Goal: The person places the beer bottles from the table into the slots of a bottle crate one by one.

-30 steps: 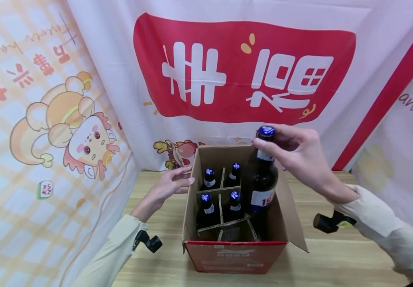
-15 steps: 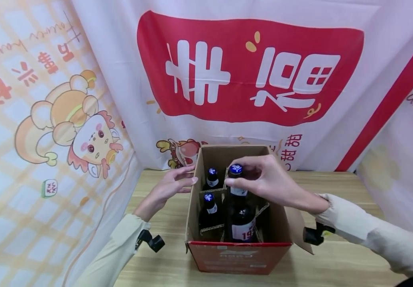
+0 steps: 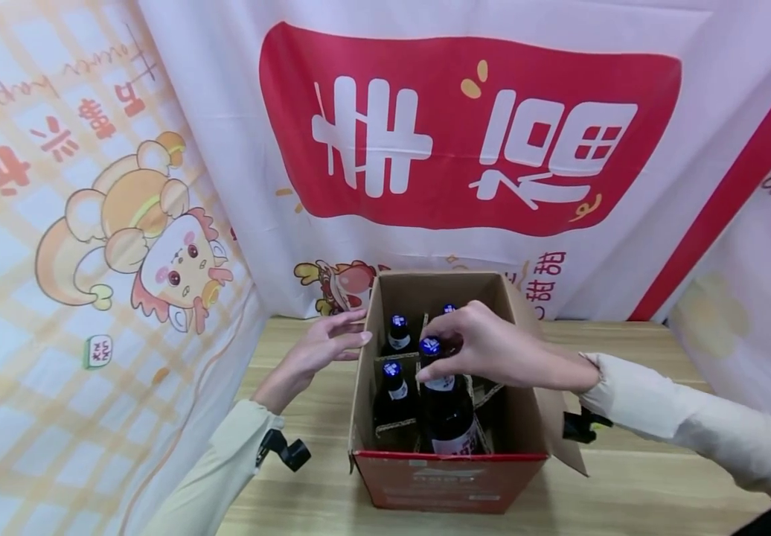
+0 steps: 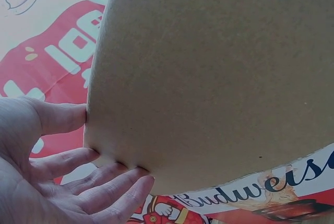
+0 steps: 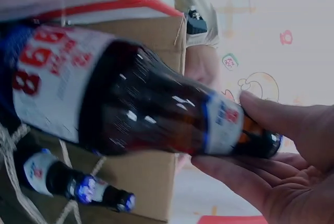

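Note:
My right hand (image 3: 502, 350) pinches a brown beer bottle (image 3: 449, 417) by its neck, just under the blue cap. The bottle tilts slightly and stands partly down inside an open cardboard box (image 3: 446, 484), at the front. In the right wrist view, thumb and fingers lie on either side of the neck of the bottle (image 5: 156, 104), which has a white label with red figures. My left hand (image 3: 315, 350) touches the box's left side with extended fingers. In the left wrist view its fingertips rest against a brown cardboard flap (image 4: 209, 78). My right hand partly hides the box's inside.
Several capped bottles stand in the box, among them one front left (image 3: 394, 398) and one back left (image 3: 399, 339). Cardboard dividers (image 3: 395, 426) separate them. A flap (image 3: 562, 439) sticks out on the right. The wooden table (image 3: 647, 447) meets printed cloth (image 3: 493, 257) behind.
My right hand has brought the bottle from above the box's right side leftward and forward to the front, then lowered it further inside. My left hand has stayed at the box's side.

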A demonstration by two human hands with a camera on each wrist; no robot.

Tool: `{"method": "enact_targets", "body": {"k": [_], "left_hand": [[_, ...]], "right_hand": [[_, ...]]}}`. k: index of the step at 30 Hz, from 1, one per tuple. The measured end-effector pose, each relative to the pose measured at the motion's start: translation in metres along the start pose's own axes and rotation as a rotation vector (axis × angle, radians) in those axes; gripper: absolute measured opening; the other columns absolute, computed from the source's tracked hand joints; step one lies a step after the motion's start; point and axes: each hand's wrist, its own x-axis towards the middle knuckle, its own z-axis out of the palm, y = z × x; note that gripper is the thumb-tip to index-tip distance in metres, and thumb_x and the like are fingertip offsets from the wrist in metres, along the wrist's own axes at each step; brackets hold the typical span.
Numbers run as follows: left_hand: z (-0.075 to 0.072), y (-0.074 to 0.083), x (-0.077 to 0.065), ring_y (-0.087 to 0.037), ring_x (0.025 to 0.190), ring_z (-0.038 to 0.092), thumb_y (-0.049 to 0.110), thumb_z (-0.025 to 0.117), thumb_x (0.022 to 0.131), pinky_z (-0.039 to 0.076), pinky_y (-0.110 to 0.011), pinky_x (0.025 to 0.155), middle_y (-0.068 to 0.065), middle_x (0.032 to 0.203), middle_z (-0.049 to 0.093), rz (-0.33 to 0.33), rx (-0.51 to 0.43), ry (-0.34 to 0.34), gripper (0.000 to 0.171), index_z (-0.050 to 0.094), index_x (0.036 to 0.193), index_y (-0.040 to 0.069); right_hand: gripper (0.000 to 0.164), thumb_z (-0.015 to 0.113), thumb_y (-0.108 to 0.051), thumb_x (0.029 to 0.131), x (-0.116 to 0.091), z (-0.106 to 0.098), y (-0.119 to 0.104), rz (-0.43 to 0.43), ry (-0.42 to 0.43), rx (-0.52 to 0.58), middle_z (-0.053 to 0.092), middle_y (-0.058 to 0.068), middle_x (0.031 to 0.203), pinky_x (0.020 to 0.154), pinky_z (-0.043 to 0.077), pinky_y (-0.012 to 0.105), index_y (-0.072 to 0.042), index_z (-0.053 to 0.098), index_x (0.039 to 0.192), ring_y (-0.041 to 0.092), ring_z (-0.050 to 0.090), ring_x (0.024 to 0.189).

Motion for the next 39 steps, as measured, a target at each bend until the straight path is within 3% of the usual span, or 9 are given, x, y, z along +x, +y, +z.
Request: {"method": "enact_targets", "body": {"k": [11,14,17,21,25,31,33,35,39], "left_hand": [[-0.001,0.002,0.003,-0.039,0.13,0.063,0.024,0.071,0.1,0.054,-0.053,0.11,-0.025,0.154,0.052,0.0,0.014,-0.005,0.067,0.044,0.159,0.008],[0.001,0.001,0.005,-0.038,0.13,0.063,0.024,0.071,0.1,0.053,-0.053,0.11,-0.025,0.154,0.052,-0.002,0.007,-0.011,0.067,0.044,0.159,0.008],[0.0,0.002,0.004,-0.038,0.13,0.062,0.023,0.071,0.1,0.053,-0.052,0.11,-0.025,0.154,0.052,-0.011,0.01,-0.009,0.067,0.044,0.159,0.008],[-0.003,0.003,0.003,-0.038,0.131,0.062,0.024,0.07,0.101,0.054,-0.051,0.11,-0.024,0.154,0.052,-0.01,0.032,0.001,0.066,0.044,0.159,0.009],[-0.005,0.002,0.003,-0.038,0.131,0.062,0.024,0.071,0.1,0.054,-0.052,0.11,-0.024,0.154,0.052,-0.008,0.033,0.004,0.066,0.044,0.159,0.009],[-0.001,-0.001,0.001,-0.037,0.131,0.062,0.023,0.071,0.1,0.053,-0.052,0.111,-0.023,0.155,0.052,-0.018,0.022,0.0,0.067,0.044,0.159,0.01],[-0.001,0.0,0.001,-0.038,0.131,0.062,0.022,0.071,0.1,0.053,-0.052,0.111,-0.024,0.155,0.052,-0.013,0.025,0.005,0.066,0.044,0.159,0.009],[-0.001,0.0,0.001,-0.039,0.132,0.061,0.022,0.07,0.1,0.052,-0.053,0.111,-0.024,0.155,0.051,-0.009,0.027,0.009,0.066,0.044,0.159,0.008],[-0.003,0.0,0.001,-0.039,0.13,0.062,0.023,0.07,0.101,0.055,-0.051,0.109,-0.024,0.156,0.05,0.007,0.039,0.006,0.066,0.043,0.159,0.008]], "right_hand": [[0.019,0.09,-0.023,0.084,0.013,0.004,-0.008,0.022,-0.319,-0.189,0.052,-0.013,0.06,0.046,0.037,0.017,-0.012,0.075,0.083,0.0,0.039,0.05],[0.034,0.091,-0.025,0.083,0.014,0.008,-0.009,0.041,-0.387,-0.244,0.041,-0.011,0.054,0.046,0.029,0.017,-0.017,0.064,0.065,0.002,0.031,0.05],[0.044,0.092,-0.028,0.082,0.013,0.017,-0.009,0.066,-0.453,-0.289,0.041,-0.011,0.051,0.046,0.03,0.017,-0.02,0.057,0.057,0.001,0.032,0.051],[0.044,0.091,-0.028,0.082,0.014,0.026,-0.006,0.121,-0.515,-0.312,0.045,-0.007,0.05,0.045,0.032,0.017,-0.019,0.057,0.056,0.003,0.035,0.05],[0.05,0.091,-0.026,0.084,0.016,0.034,-0.001,0.192,-0.571,-0.332,0.034,-0.008,0.05,0.045,0.028,0.019,-0.018,0.051,0.055,0.005,0.033,0.05],[0.039,0.091,-0.022,0.083,0.017,0.036,0.007,0.309,-0.686,-0.365,0.056,-0.006,0.047,0.045,0.04,0.016,-0.013,0.064,0.056,0.004,0.052,0.045],[0.033,0.088,-0.021,0.087,0.022,0.027,0.006,0.291,-0.696,-0.347,0.061,-0.005,0.051,0.047,0.043,0.016,-0.012,0.07,0.06,0.004,0.056,0.047],[0.027,0.084,-0.022,0.091,0.028,0.014,0.005,0.201,-0.669,-0.329,0.064,-0.009,0.057,0.052,0.047,0.016,-0.013,0.074,0.067,0.001,0.057,0.053],[0.008,0.078,-0.021,0.096,0.036,-0.008,0.013,0.041,-0.535,-0.279,0.071,-0.011,0.079,0.067,0.057,0.019,-0.017,0.08,0.09,0.0,0.061,0.069]]}}
